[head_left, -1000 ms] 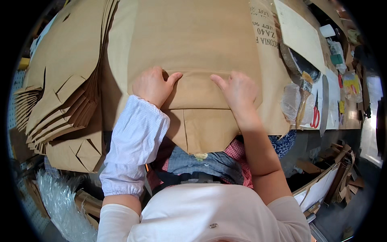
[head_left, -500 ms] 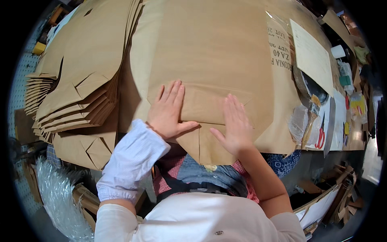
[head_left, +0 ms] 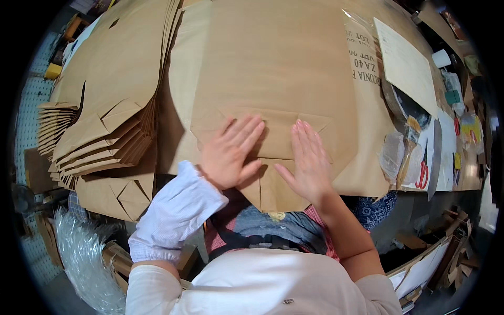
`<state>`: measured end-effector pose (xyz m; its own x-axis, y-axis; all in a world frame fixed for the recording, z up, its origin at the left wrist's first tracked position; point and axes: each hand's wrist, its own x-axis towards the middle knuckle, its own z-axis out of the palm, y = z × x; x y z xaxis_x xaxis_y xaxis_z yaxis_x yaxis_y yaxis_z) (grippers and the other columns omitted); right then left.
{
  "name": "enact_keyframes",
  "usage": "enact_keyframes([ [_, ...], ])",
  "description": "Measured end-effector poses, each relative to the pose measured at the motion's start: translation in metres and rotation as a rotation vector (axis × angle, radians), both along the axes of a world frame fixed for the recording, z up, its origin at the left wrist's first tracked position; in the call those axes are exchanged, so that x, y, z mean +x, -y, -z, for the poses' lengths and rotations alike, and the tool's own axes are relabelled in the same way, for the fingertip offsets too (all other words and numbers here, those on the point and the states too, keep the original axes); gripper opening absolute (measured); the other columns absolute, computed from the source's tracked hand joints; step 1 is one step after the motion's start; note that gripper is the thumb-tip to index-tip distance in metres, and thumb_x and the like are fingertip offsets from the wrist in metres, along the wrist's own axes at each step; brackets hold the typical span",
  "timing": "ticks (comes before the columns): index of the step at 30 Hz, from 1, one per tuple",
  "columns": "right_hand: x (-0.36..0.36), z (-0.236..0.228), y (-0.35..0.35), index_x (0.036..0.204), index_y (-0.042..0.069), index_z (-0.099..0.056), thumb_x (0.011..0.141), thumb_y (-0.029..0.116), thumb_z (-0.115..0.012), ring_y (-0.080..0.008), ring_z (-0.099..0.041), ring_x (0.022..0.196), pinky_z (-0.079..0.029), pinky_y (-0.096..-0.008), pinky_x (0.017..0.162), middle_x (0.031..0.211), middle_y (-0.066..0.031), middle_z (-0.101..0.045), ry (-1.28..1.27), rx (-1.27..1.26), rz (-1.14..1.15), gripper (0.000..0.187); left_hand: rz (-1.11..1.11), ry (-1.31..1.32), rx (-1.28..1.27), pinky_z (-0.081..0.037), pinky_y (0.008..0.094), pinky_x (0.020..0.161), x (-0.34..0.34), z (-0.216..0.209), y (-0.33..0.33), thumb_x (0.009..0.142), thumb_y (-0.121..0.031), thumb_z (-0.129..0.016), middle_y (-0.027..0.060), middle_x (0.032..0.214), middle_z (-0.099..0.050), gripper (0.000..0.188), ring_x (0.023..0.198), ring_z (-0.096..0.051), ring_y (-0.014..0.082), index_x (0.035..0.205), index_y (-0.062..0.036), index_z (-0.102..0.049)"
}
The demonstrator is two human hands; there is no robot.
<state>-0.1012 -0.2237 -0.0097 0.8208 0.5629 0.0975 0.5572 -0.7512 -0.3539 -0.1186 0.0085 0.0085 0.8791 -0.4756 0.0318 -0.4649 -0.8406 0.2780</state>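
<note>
Two hands lie palm down on the brown paper bag (head_left: 273, 68), your left hand (head_left: 231, 155) and your right hand (head_left: 308, 160) both flat, fingers extended, thumbs spread inward, gripping nothing. The bag sits mid-scene on a paler printed paper sheet (head_left: 181, 84), right of the stack of folded paper bags (head_left: 123, 58) and well left of the bristle brush (head_left: 409, 147) and red-handled scissors (head_left: 421, 176). Your fingers reach over the folded panel (head_left: 278, 134); its near flap (head_left: 283, 186) projects toward you beyond the sheet's near edge.

Watch that flap: with nothing visible beneath its tip, leaning your palms on it could bend or crumple it. Uneven pressure between your two hands could skew the crease, and sliding either palm could drag the bag askew on the sheet. Your checked sleeve cover (head_left: 176, 210) is near the stack's lowest bag, so a wide swing of that forearm could knock it out of line. How firmly you're pressing, I can't tell.
</note>
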Motion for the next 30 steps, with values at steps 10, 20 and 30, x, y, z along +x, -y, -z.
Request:
enact_keyframes([
  [10, 0.001, -0.067, 0.056, 0.129, -0.005, -0.049, 0.078, 0.018, -0.072, -0.0373, -0.049, 0.122, -0.035, -0.0422, 0.107, 0.129, -0.0229, -0.052, 0.035, 0.46, 0.334, 0.06, -0.123, 0.337, 0.199, -0.031, 0.0531, 0.104, 0.005, -0.009, 0.093, 0.074, -0.027, -0.061, 0.0202, 0.124, -0.052, 0.056, 0.122, -0.046, 0.0318, 0.122, 0.0007, -0.051],
  [20, 0.002, -0.077, 0.023, 0.107, 0.0, -0.064, 0.074, 0.006, -0.069, -0.0303, -0.061, 0.104, -0.033, -0.0521, 0.107, 0.111, -0.0165, -0.065, 0.104, 0.47, -0.019, 0.034, 0.039, 0.308, 0.456, -0.051, 0.0371, 0.065, 0.059, -0.087, -0.059, 0.07, -0.015, -0.059, 0.0034, 0.073, -0.066, 0.011, 0.078, -0.064, 0.0226, 0.064, -0.0151, -0.068],
  [30, 0.002, -0.045, 0.024, 0.1, 0.002, -0.065, 0.076, 0.006, -0.067, -0.0257, -0.065, 0.083, -0.033, -0.0533, 0.107, 0.1, -0.0124, -0.068, -0.066, 0.418, -0.064, 0.024, -0.519, 0.196, 0.442, -0.051, 0.0381, 0.087, -0.055, -0.148, -0.272, 0.069, 0.007, -0.054, 0.0144, 0.111, -0.065, 0.039, 0.106, -0.061, 0.0307, 0.105, -0.0028, -0.067],
])
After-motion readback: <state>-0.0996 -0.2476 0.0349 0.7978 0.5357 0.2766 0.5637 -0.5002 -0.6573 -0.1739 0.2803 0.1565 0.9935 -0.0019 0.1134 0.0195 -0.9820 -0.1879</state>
